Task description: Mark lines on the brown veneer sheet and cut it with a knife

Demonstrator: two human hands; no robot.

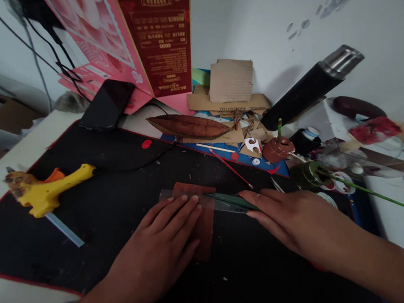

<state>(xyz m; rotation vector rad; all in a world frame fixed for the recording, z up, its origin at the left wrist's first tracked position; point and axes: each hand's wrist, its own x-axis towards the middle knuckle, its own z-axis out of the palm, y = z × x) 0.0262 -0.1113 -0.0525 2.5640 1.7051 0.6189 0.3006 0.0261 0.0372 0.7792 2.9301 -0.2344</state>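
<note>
My left hand (166, 233) lies flat with fingers stretched out, pressing a clear ruler (223, 207) down on a reddish-brown strip of card (206, 235). The ruler lies crosswise over the strip near its far end. In my right hand (291, 214) is a slim dark green pen (228, 200), held low and almost level. Its thin dark tip points left and meets the strip along the ruler, close to my left fingertips. Part of the strip and the ruler's left portion are hidden under my left hand.
A yellow glue gun (51, 189) lies at left, by a black phone (107, 105). Behind the mat (121, 186) sit a brown boat-shaped piece (189, 126) and card scraps. Paint jars (278, 149), a paintbrush (231, 168) and a black flask (302, 87) crowd the right.
</note>
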